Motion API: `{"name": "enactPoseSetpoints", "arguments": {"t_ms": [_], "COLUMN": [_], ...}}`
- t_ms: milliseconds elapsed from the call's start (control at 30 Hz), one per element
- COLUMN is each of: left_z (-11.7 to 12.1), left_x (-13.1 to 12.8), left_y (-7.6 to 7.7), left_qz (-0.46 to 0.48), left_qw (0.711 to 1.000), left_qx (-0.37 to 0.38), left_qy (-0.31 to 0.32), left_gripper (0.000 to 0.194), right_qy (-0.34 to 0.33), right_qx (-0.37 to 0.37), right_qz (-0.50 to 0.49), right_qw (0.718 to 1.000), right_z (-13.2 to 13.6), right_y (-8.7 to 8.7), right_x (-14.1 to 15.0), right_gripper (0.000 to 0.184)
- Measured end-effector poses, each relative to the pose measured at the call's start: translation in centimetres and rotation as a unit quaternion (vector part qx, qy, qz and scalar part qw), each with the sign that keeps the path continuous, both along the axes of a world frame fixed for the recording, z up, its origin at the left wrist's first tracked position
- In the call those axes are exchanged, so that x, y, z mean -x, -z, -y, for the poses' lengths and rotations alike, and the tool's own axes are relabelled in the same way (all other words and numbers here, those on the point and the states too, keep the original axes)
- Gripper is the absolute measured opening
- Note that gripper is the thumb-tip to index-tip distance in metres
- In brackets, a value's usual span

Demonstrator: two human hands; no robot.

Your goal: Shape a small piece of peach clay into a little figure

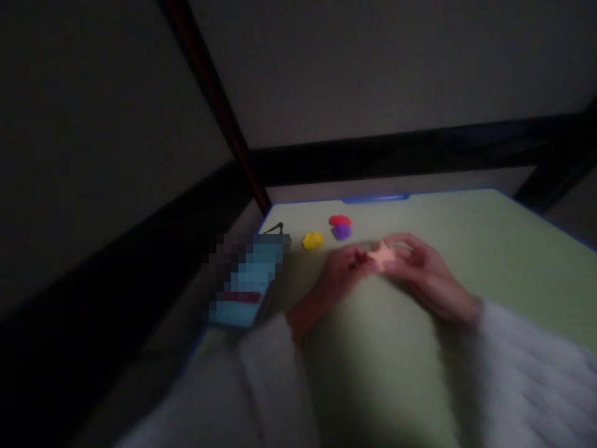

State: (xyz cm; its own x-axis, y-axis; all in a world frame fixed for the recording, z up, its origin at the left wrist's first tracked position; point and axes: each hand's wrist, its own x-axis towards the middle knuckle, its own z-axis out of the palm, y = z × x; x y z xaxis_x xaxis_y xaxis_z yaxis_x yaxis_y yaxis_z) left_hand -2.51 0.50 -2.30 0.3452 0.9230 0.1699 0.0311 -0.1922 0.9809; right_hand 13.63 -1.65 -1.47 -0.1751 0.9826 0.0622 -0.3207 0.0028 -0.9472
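A small pale-orange star (pixel 382 257), apparently of modelling clay, is held up between my two hands above the table. My left hand (pixel 342 270) has its fingers curled in and pinches the star's left side. From the right, my right hand (pixel 426 274) grips the star with thumb and fingers. Beyond my left hand lie a yellow lump of modelling clay (pixel 313 241), a purple lump (pixel 342 232) and a red lump (pixel 340 220). The purple and red lumps touch or overlap; the yellow one sits apart to their left. Blur hides the exact fingertip contacts.
The pale green table (pixel 489 249) has a blue rim and a blue strip (pixel 377 198) at its far edge. A flat light-blue object (pixel 254 280), partly pixelated, lies at the left edge. Behind it is a thin dark looped thing (pixel 281 226). Dark walls stand beyond.
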Motion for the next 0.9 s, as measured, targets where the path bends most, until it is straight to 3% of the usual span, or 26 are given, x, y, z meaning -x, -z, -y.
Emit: {"name": "enactPoseSetpoints", "arguments": {"t_ms": [233, 467, 900], "left_z": [-0.03, 0.20, 0.22], "left_x": [-0.06, -0.14, -0.50], "left_y": [0.24, -0.58, -0.12], "left_qz": [0.000, 0.033, -0.003], "left_qw": [1.000, 0.998, 1.000], "left_qx": [0.004, 0.034, -0.008], "left_qy": [0.028, 0.032, 0.016], "left_gripper": [0.017, 0.017, 0.019], "right_qy": [0.018, 0.025, 0.068], "right_qx": [-0.023, -0.033, -0.098], "right_qz": [0.038, 0.052, 0.141], "right_qw": [0.999, 0.998, 0.983], "right_z": [0.04, 0.02, 0.06], "right_y": [0.23, 0.08, 0.00], "right_x": [0.00, -0.04, -0.17], "right_gripper": [0.037, 0.047, 0.047]}}
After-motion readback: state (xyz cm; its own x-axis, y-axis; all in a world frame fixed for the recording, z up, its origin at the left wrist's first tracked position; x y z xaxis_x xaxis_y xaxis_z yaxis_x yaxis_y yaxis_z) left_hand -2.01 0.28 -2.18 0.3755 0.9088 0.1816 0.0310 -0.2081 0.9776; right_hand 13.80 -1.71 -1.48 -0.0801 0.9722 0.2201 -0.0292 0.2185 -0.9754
